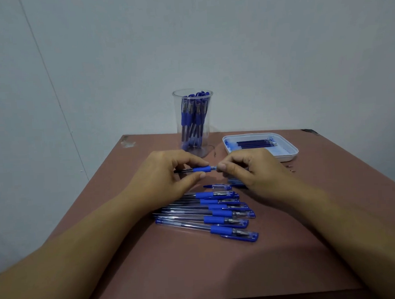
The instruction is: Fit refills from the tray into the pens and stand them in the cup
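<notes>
Grey wall, brown bench (153, 279): my left hand (161, 172) pinches a pen (201, 169) by its blue grip and my right hand (251, 169) pinches its tip end, just above the bench. Behind stand the part-filled cup (210, 111) and the tray (285, 158) with its few refills (256, 144). I judge the tip is being screwed on; a steady twist, then capping.

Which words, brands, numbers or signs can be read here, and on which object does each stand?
No text can be read anywhere.
On the held pen, between the left hand and the right hand: no print visible.
On the loose pens, cup, refills and tray: any print is too small or blurred to read.
</notes>
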